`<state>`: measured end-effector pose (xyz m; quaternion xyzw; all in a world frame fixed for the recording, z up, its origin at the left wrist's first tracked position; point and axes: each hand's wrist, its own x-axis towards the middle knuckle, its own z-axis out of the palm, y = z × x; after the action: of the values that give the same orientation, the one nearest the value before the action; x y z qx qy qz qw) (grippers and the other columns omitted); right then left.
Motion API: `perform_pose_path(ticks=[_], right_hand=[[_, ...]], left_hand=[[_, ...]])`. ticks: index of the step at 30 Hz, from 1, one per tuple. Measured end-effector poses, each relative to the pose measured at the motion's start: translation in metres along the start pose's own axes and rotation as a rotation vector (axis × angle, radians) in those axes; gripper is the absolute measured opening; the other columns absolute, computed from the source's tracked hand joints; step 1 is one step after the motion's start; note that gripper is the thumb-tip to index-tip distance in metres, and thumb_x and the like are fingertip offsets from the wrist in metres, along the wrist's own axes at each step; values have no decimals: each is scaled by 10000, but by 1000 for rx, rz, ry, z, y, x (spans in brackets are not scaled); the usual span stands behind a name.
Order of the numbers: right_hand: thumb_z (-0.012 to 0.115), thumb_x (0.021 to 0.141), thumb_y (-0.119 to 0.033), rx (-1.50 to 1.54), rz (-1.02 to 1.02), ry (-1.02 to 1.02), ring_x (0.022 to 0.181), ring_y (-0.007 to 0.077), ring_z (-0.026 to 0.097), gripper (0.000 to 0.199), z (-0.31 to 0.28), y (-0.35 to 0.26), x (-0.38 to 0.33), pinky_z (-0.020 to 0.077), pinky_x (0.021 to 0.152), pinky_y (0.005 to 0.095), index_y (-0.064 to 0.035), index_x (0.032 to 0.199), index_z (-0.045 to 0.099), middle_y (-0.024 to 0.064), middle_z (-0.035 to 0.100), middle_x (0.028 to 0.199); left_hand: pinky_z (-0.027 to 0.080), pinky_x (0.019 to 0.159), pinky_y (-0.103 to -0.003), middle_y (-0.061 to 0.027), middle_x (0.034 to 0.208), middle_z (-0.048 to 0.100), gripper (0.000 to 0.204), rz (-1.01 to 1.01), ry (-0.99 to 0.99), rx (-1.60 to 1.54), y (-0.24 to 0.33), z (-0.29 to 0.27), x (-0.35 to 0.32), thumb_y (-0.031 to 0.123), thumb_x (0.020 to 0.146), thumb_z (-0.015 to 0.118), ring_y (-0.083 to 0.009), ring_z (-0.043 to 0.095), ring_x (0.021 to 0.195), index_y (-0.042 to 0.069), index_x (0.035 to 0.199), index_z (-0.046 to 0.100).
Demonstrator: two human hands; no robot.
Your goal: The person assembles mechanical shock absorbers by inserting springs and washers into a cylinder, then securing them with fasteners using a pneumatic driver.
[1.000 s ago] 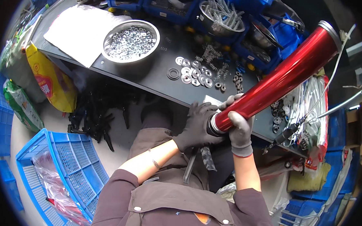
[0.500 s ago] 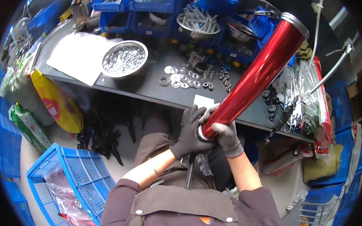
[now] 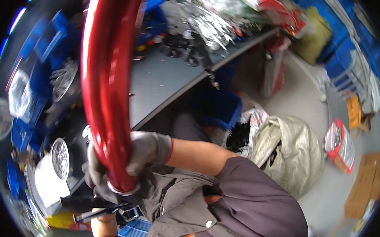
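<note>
A long glossy red metal tube (image 3: 108, 84) with a silver ring at its lower end runs up close past the camera, nearly vertical in the picture. My right hand (image 3: 147, 152), in a light grey glove with a red cuff, is wrapped around the tube near its lower end. My left hand (image 3: 94, 175), in a dark grey glove, grips the same end from behind and below; the tube hides much of it. Both hands sit in front of my dark jacket (image 3: 237, 207).
A grey workbench (image 3: 166, 78) carries black parts and silvery hardware at its far side, with blue bins (image 3: 43, 46) along it. A metal bowl of washers (image 3: 60, 158) and white paper (image 3: 49, 184) lie lower left. On the floor: a beige sack (image 3: 287, 149), a red-and-white bag (image 3: 339, 145), cardboard boxes (image 3: 364, 187).
The view has swung sharply to the right and tilted. The red tube, which slanted over the bench, now stands close to the camera; both hands still grip its lower end.
</note>
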<state>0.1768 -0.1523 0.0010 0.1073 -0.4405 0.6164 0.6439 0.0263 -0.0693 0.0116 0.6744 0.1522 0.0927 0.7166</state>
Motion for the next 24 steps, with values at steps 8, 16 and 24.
perform_pose_path(ticks=[8,16,24], right_hand=[[718,817,-232,-1159,-249,823,731,133,634,241,-35,30,-102,520,671,299,-78,991,657,37,666,848],[550,841,-278,-1608,839,2066,873,393,655,243,-95,-30,-482,520,771,473,-104,913,704,193,685,876],[650,775,-491,-967,1955,1967,1181,422,536,670,-121,42,-589,464,975,457,-177,1350,505,271,398,1404]], left_hand=[[473,910,-439,-168,1120,643,714,477,598,1545,-51,-2,15,117,654,764,-351,620,1026,17,1319,524],[455,964,-420,-160,1179,606,678,212,510,1551,-75,-39,-49,95,679,769,-330,591,1105,15,1307,525],[451,976,-424,-163,1185,600,676,80,402,1624,-61,-42,-64,81,657,767,-329,585,1117,15,1288,532]])
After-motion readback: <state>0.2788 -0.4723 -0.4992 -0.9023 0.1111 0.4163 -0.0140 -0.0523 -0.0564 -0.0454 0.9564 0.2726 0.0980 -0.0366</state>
